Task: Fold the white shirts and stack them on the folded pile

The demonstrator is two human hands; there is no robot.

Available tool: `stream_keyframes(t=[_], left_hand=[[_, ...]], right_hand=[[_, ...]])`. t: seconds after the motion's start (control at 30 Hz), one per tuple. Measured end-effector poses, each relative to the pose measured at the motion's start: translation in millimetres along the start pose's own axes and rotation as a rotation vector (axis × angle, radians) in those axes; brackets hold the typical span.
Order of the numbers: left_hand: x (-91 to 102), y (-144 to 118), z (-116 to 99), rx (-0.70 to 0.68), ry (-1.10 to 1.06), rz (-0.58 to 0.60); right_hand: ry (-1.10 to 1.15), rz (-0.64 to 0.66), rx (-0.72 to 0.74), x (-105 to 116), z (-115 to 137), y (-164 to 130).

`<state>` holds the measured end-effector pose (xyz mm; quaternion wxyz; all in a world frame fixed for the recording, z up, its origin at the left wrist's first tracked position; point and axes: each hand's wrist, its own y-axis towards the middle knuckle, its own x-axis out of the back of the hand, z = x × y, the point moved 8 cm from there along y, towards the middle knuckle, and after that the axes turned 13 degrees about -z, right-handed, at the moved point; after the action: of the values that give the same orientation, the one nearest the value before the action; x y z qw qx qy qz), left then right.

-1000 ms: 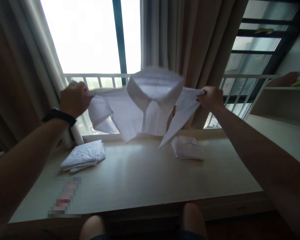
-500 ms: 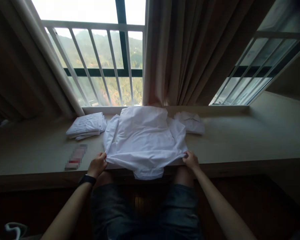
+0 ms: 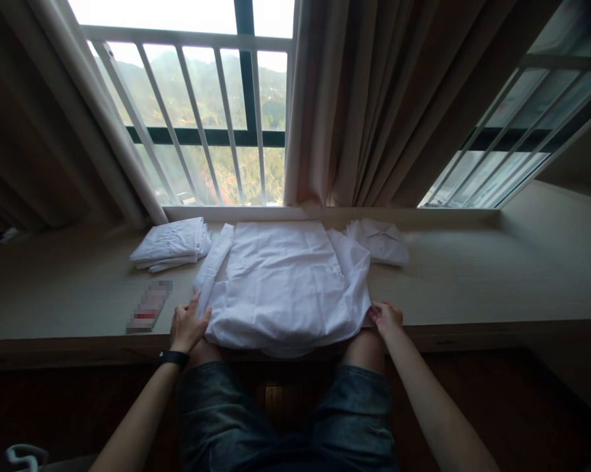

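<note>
A white shirt (image 3: 285, 282) lies spread flat and face down on the long wooden desk (image 3: 472, 282), its collar end hanging slightly over the near edge. My left hand (image 3: 187, 324), with a black wristband, rests at the shirt's near left corner, fingers on the cloth. At the near right corner my right hand (image 3: 386, 318) pinches the fabric's edge. One sleeve lies along the shirt's left side.
A stack of folded white shirts (image 3: 172, 244) sits at the back left of the desk. Another folded white garment (image 3: 378, 241) lies at the back right. A small blurred flat object (image 3: 149, 307) is left of my left hand. Curtains and a barred window stand behind.
The shirt was held up in the air with both hands, then laid flat on the desk. It has since been pushed further onto the desk and smoothed; my hands stay at its near corners.
</note>
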<state>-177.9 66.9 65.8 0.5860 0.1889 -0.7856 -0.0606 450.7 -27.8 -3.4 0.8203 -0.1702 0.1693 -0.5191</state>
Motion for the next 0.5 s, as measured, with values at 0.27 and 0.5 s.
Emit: stream_keyframes(t=[0.27, 0.5], left_hand=[[-42.6, 34.6, 8.8, 0.29, -0.121, 0.035], [-31.8, 41.4, 55.8, 0.555, -0.149, -0.187]], right_hand=[[-0.045, 0.416, -0.406, -84.9, -15.8, -22.4], [0.343, 0.286, -0.215, -73.7, -8.0, 13.2]])
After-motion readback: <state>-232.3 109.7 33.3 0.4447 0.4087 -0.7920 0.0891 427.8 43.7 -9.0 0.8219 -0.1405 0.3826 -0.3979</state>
